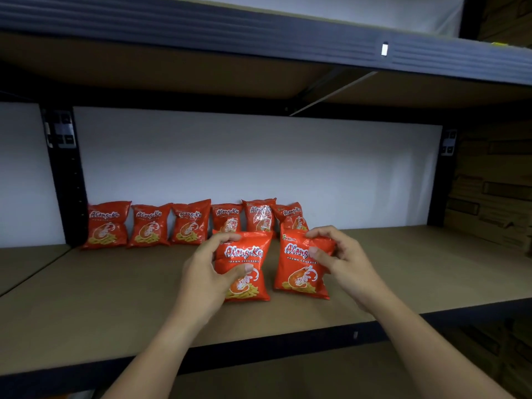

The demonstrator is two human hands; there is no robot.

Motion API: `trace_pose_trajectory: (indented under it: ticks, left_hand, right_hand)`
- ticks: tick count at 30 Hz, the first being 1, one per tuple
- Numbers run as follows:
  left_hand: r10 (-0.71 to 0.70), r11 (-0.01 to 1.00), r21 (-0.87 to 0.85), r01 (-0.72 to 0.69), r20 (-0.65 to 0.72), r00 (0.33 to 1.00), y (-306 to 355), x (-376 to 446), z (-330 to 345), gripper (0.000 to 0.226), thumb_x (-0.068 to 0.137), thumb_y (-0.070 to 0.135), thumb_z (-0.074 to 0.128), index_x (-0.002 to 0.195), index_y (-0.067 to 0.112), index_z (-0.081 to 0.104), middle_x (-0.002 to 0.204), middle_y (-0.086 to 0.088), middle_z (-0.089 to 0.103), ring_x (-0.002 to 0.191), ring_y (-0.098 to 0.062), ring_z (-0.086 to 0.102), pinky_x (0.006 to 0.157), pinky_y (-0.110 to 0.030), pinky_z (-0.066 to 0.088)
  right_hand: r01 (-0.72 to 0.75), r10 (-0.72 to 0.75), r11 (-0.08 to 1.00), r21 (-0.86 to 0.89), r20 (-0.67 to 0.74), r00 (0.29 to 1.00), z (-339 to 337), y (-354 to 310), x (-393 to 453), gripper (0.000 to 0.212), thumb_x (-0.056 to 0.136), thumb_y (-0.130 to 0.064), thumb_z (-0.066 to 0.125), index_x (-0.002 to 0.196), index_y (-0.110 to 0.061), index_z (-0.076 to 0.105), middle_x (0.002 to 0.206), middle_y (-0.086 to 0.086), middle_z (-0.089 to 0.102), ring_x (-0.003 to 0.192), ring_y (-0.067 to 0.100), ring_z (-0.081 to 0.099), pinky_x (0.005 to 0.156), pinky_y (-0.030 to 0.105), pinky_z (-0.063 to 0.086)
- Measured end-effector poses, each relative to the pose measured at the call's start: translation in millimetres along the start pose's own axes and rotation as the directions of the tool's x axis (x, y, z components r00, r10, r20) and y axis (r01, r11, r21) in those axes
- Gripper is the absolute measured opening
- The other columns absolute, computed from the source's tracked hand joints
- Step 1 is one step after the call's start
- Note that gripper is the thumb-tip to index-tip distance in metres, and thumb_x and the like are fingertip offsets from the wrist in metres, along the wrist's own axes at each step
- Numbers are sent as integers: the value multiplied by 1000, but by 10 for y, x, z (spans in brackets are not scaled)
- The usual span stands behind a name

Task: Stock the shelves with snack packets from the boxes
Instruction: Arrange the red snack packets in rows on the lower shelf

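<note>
Two red prawn cracker packets stand side by side on the brown shelf board (pixel 115 298). My left hand (pixel 207 269) grips the left packet (pixel 247 272) from its left side, thumb across the front and fingers at the top. The right packet (pixel 299 272) is pinched at its upper right corner by my right hand (pixel 336 257). Behind them, several identical red packets (pixel 149 226) lean in a row against the white back panel.
The row of packets fills the back left of the shelf; bare board lies to the right of it. Black uprights (pixel 66 180) frame the bay and an upper shelf (pixel 259 33) hangs overhead. Cardboard boxes (pixel 489 197) stack at the far right.
</note>
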State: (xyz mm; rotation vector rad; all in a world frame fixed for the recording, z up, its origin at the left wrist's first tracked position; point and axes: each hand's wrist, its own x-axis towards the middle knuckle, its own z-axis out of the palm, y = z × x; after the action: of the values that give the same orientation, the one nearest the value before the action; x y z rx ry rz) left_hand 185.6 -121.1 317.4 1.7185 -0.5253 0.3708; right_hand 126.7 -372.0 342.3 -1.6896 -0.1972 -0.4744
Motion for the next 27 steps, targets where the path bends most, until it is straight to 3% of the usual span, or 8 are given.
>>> trace_pose_trajectory:
  ticks: [3, 5, 11, 19, 23, 27]
  left_hand:
    - [-4, 1000, 6, 4, 0, 1000, -52, 6, -73, 53, 73, 37, 83, 119, 48, 59, 129, 14, 57, 113, -13, 62, 79, -34, 62]
    - [-4, 1000, 8, 4, -15, 1000, -72, 19, -175, 52, 75, 36, 82, 119, 48, 59, 128, 17, 57, 114, -11, 61, 80, -35, 62]
    - [-38, 999, 16, 40, -94, 995, -196, 87, -791, 44, 81, 29, 80, 118, 43, 61, 123, 17, 60, 107, -6, 64, 73, -27, 62]
    - [-68, 991, 101, 91, -206, 976, -653, 355, -1913, 46, 82, 13, 79, 117, 37, 61, 127, 1, 58, 107, -16, 66, 70, -26, 60]
    - [-39, 976, 195, 92, -262, 964, -992, 590, -2317, 45, 84, 15, 79, 116, 41, 61, 132, -1, 52, 111, -17, 63, 83, -39, 61]
    - [-27, 969, 224, 103, -316, 948, -1234, 828, -2525, 46, 86, 10, 77, 116, 41, 60, 129, 0, 55, 113, -17, 62, 88, -46, 59]
  right_hand:
    - [13, 0, 994, -111, 119, 993, 70, 134, -5, 61, 73, -16, 86, 122, -38, 58, 127, -4, 58, 111, 18, 64, 81, 38, 61]
    - [36, -7, 982, -185, 154, 988, 189, 211, 41, 74, 72, -16, 88, 127, -47, 52, 132, -7, 52, 117, 18, 59, 83, 39, 61]
    - [127, -92, 981, -149, 225, 970, 909, 401, 366, 75, 75, -18, 85, 131, -54, 48, 139, -8, 47, 123, 16, 55, 88, 38, 59]
    - [247, -174, 933, -262, 273, 946, 2160, 488, 831, 77, 80, -23, 82, 138, -51, 41, 142, -6, 44, 128, 14, 47, 101, 42, 51]
    - [304, -216, 899, -314, 285, 934, 2609, 492, 1012, 75, 83, -23, 78, 144, -41, 38, 141, -2, 43, 126, 10, 43, 103, 28, 42]
    - [279, -185, 886, -370, 270, 945, 2954, 537, 1207, 74, 88, -18, 74, 147, -39, 35, 144, 6, 37, 134, 22, 40, 107, 37, 41]
